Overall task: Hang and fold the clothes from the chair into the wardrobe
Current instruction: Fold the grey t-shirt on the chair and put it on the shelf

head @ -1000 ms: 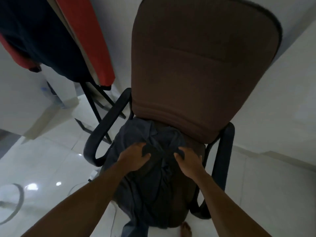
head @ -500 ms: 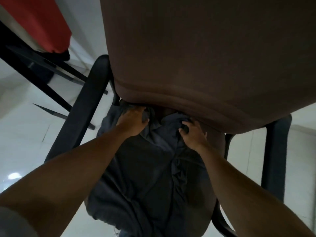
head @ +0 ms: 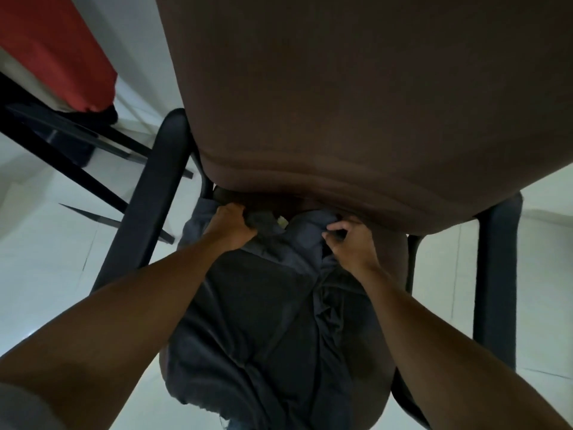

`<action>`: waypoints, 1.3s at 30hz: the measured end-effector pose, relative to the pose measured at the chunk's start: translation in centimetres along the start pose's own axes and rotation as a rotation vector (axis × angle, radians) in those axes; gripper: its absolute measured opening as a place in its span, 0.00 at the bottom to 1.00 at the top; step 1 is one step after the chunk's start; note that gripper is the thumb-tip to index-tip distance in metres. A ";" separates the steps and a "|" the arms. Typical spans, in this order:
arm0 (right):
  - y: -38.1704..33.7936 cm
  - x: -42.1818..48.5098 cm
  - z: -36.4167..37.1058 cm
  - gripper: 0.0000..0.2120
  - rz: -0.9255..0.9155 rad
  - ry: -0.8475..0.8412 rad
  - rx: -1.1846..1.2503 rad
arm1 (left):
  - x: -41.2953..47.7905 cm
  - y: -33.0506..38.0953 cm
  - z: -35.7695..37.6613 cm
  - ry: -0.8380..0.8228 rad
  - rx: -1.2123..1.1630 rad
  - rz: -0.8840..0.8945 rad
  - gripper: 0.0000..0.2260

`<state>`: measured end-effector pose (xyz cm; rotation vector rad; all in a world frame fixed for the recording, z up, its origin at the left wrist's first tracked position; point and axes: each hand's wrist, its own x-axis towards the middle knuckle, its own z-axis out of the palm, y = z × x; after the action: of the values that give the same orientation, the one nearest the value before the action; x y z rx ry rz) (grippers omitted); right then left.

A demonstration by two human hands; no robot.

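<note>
Two hands grip a dark shirt on a chair.
Left hand and right hand each clutch bunched cloth at the shirt's top edge, just under the backrest; the rest drapes down toward the camera.

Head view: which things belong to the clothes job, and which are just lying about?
Job: dark garment, chair, left hand and right hand gripping the garment.
Lying about: red cloth, black frame under it.
</note>
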<state>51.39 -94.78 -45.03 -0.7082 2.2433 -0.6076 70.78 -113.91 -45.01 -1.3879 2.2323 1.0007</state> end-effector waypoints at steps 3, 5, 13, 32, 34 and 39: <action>-1.0 -2.7 -3.1 0.06 -0.031 0.071 0.045 | -2.7 0.4 -2.2 0.039 -0.034 0.056 0.07; -1.7 -4.6 -5.4 0.10 -0.060 0.055 0.018 | -4.8 1.0 -4.2 0.095 -0.039 0.110 0.07; -5.7 -13.3 -16.2 0.11 -0.214 0.070 -0.022 | -15.7 6.4 -13.5 0.214 -0.151 0.329 0.11; -20.7 -42.8 -49.8 0.17 -0.624 0.378 -0.309 | -50.6 26.8 -34.0 0.738 -0.125 0.867 0.12; -22.0 -45.7 -52.4 0.21 -0.645 0.421 -0.373 | -53.7 28.2 -35.6 0.802 0.019 0.887 0.15; -26.0 -51.8 -57.7 0.23 -0.705 0.545 -0.480 | -59.7 31.1 -40.5 0.954 0.191 0.936 0.14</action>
<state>48.76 -68.62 32.37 -1.8018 2.6504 -0.6383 75.18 -95.28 31.17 -0.7315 3.7292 0.2452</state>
